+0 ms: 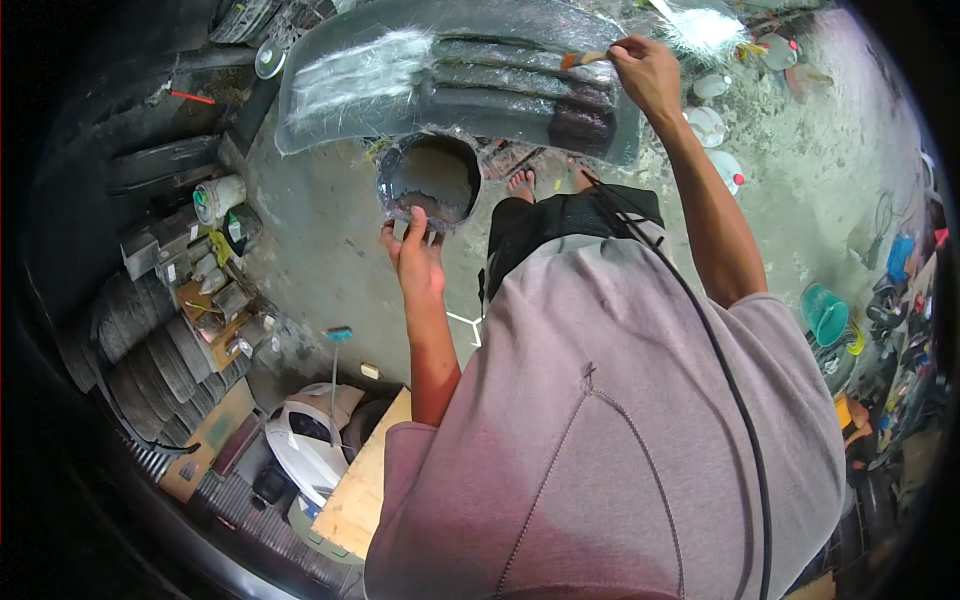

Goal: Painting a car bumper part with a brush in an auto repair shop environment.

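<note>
In my right hand (pixel 640 72) is a paintbrush (pixel 588 60) with a light handle and reddish-brown bristles. The fingers close round its handle, and the bristles point left over a long ribbed panel (pixel 345 115). Whitish fibre matting (pixel 375 70) covers the panel's left part, while its middle and right ribs look dark and wet. My left hand (pixel 416 256) grips the near rim of a round bucket (pixel 383 190), thumb over the edge and fingers below. Grey-brown liquid (pixel 432 175) shows inside. Whether the bristles touch the panel I cannot tell.
Clear plastic jugs (pixel 706 127) stand on the concrete floor to the right, near loose white fibre (pixel 705 35). A green bucket (pixel 825 314) sits farther right beside clutter. At left are containers (pixel 218 200) and stacked dark curved pieces (pixel 165 370). A wooden board (pixel 368 480) lies at lower left.
</note>
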The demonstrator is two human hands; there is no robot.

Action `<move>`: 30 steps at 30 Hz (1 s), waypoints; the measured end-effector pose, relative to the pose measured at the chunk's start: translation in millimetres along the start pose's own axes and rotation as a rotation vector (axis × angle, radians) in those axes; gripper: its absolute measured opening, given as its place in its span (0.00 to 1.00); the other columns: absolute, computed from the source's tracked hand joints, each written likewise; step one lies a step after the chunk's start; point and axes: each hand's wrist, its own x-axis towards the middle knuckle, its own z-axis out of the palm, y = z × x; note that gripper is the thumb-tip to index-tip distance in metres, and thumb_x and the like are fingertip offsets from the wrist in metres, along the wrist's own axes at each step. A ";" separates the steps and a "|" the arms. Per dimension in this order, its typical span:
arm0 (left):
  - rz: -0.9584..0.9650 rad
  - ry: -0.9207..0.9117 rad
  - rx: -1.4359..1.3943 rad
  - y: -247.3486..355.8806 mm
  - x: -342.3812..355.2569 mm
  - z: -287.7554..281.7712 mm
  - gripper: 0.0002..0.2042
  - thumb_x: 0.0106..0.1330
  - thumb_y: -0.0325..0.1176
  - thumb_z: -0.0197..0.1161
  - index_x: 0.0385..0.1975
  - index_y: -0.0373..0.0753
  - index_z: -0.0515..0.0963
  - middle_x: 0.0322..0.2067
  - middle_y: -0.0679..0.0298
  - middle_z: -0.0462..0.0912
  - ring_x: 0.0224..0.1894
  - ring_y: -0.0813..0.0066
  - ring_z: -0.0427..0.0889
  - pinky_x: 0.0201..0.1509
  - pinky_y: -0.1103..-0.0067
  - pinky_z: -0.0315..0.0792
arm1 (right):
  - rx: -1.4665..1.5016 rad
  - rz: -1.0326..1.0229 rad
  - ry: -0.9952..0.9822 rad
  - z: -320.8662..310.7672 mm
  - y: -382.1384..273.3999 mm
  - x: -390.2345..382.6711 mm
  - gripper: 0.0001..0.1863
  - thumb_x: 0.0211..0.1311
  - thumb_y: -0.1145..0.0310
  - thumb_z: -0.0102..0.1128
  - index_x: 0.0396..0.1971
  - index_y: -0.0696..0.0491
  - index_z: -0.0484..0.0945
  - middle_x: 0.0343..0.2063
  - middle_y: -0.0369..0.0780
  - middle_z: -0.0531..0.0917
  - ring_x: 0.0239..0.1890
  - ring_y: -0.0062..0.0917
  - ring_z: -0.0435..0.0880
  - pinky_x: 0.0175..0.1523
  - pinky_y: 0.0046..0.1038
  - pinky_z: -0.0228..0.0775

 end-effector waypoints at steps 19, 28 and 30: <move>-0.010 -0.072 0.040 4.4 -3.9 3.9 0.42 0.56 0.35 0.74 0.65 0.43 0.49 0.58 0.56 0.66 0.60 0.64 0.66 0.61 0.58 0.57 | 0.274 0.191 -0.153 38.5 -92.0 21.6 0.16 0.60 0.60 0.64 0.40 0.57 0.85 0.24 0.34 0.82 0.24 0.16 0.74 0.30 0.22 0.66; -0.005 -0.009 -0.005 2.2 -3.1 7.4 0.42 0.55 0.33 0.75 0.64 0.43 0.50 0.57 0.56 0.69 0.58 0.64 0.67 0.59 0.60 0.59 | 0.060 0.174 -0.180 26.3 -0.6 33.3 0.16 0.53 0.60 0.64 0.35 0.57 0.86 0.27 0.43 0.87 0.29 0.23 0.85 0.37 0.26 0.75; -0.005 0.013 -0.006 1.5 -3.9 6.2 0.42 0.56 0.33 0.75 0.64 0.43 0.50 0.57 0.56 0.68 0.58 0.63 0.67 0.60 0.60 0.59 | 0.011 0.141 -0.161 1.1 -2.0 22.1 0.17 0.54 0.59 0.65 0.35 0.57 0.86 0.22 0.38 0.85 0.23 0.18 0.80 0.30 0.23 0.70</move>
